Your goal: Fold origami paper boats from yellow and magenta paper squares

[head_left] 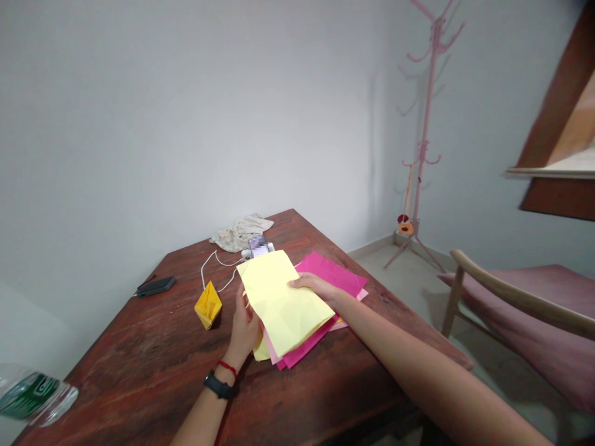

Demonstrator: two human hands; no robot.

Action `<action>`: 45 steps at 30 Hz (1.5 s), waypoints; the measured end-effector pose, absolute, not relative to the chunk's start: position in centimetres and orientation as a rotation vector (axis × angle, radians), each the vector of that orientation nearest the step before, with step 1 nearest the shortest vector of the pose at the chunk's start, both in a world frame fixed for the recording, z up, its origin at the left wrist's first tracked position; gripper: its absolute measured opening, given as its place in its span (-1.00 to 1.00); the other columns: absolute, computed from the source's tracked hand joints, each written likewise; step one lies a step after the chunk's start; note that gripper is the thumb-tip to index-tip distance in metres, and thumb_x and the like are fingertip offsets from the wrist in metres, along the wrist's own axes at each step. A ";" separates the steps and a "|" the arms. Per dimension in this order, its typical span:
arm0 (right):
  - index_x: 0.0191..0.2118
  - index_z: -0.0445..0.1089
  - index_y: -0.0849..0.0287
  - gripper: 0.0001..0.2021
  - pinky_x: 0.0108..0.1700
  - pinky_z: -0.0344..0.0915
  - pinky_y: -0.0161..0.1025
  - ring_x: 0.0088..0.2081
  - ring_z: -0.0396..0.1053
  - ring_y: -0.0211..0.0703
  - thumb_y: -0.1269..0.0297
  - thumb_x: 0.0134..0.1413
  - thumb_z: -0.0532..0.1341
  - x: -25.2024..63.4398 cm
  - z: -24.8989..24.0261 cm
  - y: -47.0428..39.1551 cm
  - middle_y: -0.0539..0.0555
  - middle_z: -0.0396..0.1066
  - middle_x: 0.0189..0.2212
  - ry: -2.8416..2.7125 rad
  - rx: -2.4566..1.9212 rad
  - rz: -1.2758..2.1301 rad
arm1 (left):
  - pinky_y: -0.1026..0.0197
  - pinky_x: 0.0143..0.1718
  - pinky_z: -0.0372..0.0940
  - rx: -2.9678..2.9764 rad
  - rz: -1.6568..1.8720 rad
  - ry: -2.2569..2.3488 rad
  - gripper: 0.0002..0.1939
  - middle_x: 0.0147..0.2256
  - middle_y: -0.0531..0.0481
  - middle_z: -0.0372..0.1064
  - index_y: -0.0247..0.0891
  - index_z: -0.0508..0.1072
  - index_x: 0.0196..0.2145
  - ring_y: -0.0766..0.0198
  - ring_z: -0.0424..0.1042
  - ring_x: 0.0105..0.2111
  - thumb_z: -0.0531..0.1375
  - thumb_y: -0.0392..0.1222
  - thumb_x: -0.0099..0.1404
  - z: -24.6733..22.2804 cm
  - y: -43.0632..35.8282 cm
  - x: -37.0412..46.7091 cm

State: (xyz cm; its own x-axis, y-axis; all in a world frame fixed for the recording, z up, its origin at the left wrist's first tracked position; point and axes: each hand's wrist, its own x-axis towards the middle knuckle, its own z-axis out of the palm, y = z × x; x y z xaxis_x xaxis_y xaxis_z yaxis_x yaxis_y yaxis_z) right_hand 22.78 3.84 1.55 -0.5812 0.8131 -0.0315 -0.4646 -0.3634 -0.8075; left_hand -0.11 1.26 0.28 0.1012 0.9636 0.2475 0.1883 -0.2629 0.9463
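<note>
Both hands hold a slightly creased, folded-looking pale yellow paper above the table, tilted toward me. My right hand grips its right edge, thumb on top and the other fingers hidden beneath. At the left edge, my left hand is curled around the paper from below, its fingertips partly hidden. Under the yellow paper, pink and magenta corners stick out; whether they are held too, I cannot tell. Magenta paper sheets lie on the table behind my right hand. A folded yellow paper boat sits left of my left hand.
The brown wooden table holds a black phone-like device, a white cable, a crumpled cloth and a blurred-out device. A water bottle is at the left edge. A chair and pink coat rack are right.
</note>
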 end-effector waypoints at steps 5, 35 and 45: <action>-0.16 0.52 0.34 -0.71 -0.23 0.52 -0.13 -0.32 0.60 0.01 0.36 -0.05 0.40 22.3 1.3 3.4 0.28 0.61 -0.23 -1.103 -0.571 1.978 | 0.01 0.07 0.37 1.452 1.208 1.144 -0.56 0.01 -0.23 0.51 -0.32 0.46 -0.04 -0.08 0.45 0.05 0.29 -0.05 0.16 0.6 1.7 -0.2; -0.26 0.42 0.13 -0.74 -0.41 0.39 -0.23 -0.47 0.49 -0.11 0.27 -0.18 0.35 21.7 -2.3 6.0 -0.01 0.55 -0.48 -1.048 -0.934 1.380 | 0.15 -0.24 0.47 0.884 0.975 0.886 -0.58 -0.22 -0.23 0.61 -0.37 0.52 -0.10 0.08 0.61 -0.28 0.40 -0.09 0.14 -1.9 2.0 -0.4; -0.22 0.40 0.11 -0.64 -0.41 0.38 -0.26 -0.45 0.48 -0.14 0.17 -0.18 0.43 22.1 -2.1 5.9 0.02 0.57 -0.41 -1.103 -0.929 1.228 | 0.17 -0.38 0.42 0.900 0.954 0.914 -0.44 -0.18 -0.23 0.60 -0.31 0.49 -0.08 0.07 0.59 -0.33 0.44 0.02 0.01 -1.7 2.3 -0.4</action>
